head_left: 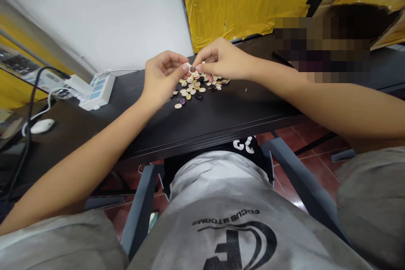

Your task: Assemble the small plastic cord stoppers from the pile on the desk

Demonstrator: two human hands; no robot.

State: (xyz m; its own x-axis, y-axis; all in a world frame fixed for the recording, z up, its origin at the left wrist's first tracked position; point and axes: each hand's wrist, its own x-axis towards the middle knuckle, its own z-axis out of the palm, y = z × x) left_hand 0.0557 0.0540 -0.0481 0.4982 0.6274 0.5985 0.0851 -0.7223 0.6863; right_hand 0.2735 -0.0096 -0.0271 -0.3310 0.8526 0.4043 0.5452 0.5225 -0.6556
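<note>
Several small oval pieces like buttons or beads (193,88), cream, yellow, purple and black, lie in a loose pile on the dark table (202,122). Over the back of the pile, my left hand (163,74) is closed in a pinch on a small pale piece between thumb and forefinger. My right hand (223,61) pinches close beside it, fingertips nearly touching those of the left. What the right fingertips grip is too small to make out. A cream oval and a purple one lie at the pile's near left edge.
To the left stand a white power strip (99,90) with plugs and cables, and a white mouse (42,125). Behind the table are a white panel (104,12) and yellow sheeting (240,0). Another person's blurred head is at the upper right.
</note>
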